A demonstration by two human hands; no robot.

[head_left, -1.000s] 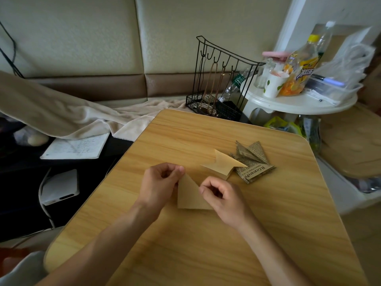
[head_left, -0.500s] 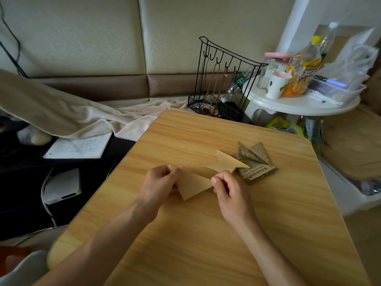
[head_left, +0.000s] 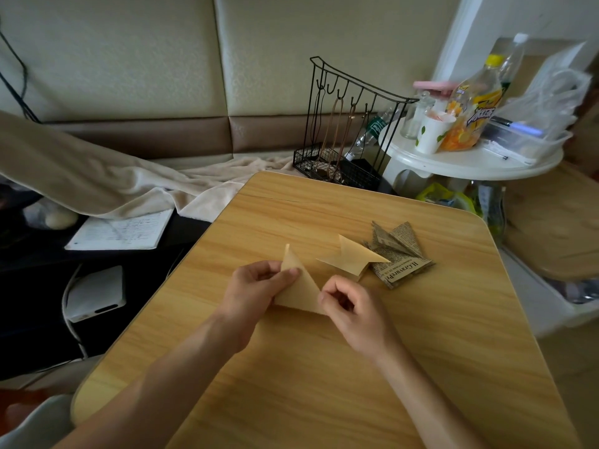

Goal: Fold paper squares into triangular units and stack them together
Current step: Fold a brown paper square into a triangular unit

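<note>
Both hands, left hand (head_left: 256,286) and right hand (head_left: 345,301), pinched the tan folded paper triangle (head_left: 299,288), which had turned apex-up near the finished tan-and-newsprint stack (head_left: 389,257); folding looked nearly done.

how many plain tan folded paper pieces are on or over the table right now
2. One tan triangle is held between the left hand and right hand. One tan folded piece lies on the table, overlapping the newsprint pile; more may hide underneath.
</note>
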